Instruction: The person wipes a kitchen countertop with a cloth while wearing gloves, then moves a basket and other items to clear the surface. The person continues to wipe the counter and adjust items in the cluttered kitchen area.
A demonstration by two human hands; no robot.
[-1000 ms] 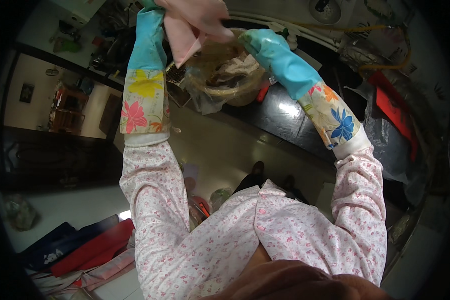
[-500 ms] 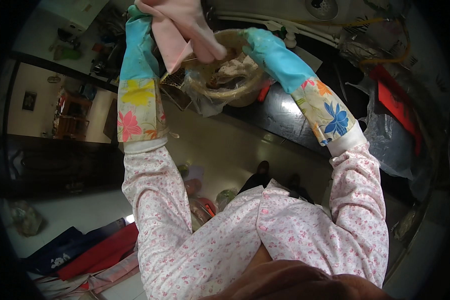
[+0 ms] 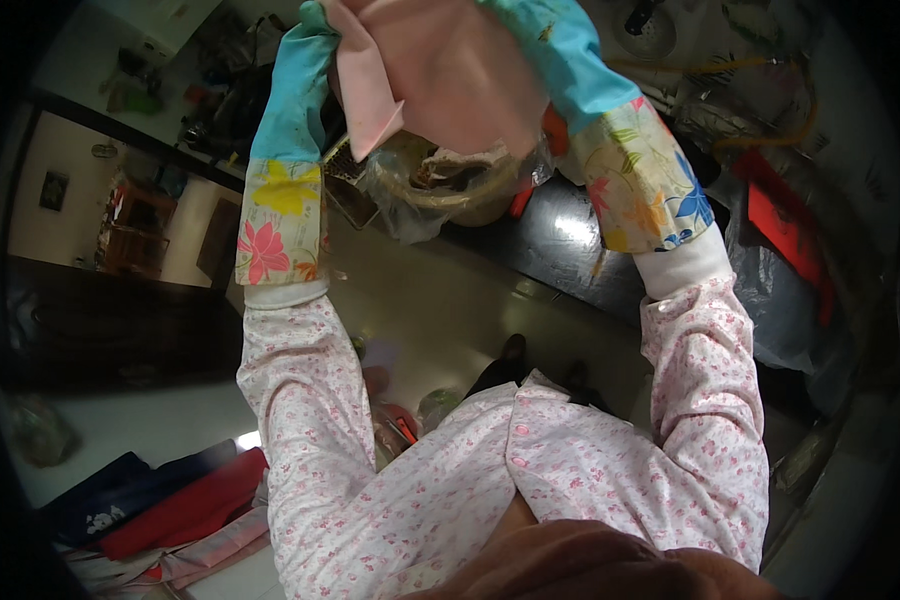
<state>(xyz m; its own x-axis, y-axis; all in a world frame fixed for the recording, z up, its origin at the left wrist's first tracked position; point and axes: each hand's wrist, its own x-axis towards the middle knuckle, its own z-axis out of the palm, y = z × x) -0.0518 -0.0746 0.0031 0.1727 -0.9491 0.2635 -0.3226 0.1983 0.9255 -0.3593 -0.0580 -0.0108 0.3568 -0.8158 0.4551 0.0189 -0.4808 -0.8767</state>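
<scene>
A pink cloth (image 3: 450,70) hangs spread between my two hands at the top of the view, one corner folded over on its left side. My left hand (image 3: 312,40), in a blue rubber glove with a flowered cuff, is closed on the cloth's left edge. In a matching glove, my right hand (image 3: 545,45) is at the cloth's upper right; its fingertips are partly cut off by the picture's edge, but the cloth stretches from them. Below the cloth stands a tan basin (image 3: 450,198) lined with a clear plastic bag (image 3: 400,205), partly hidden, with crumpled waste inside.
A dark glossy counter (image 3: 560,235) runs to the right of the basin. On it lie a red flat packet (image 3: 785,235) and clear plastic sheeting (image 3: 770,330). A yellow hose (image 3: 810,110) curves at the back right. Folded clothes (image 3: 190,500) lie at lower left.
My right hand has moved from the basin's rim up and over to the cloth. The pink cloth, hanging bunched from my left hand before, is now spread wide and covers more of the basin.
</scene>
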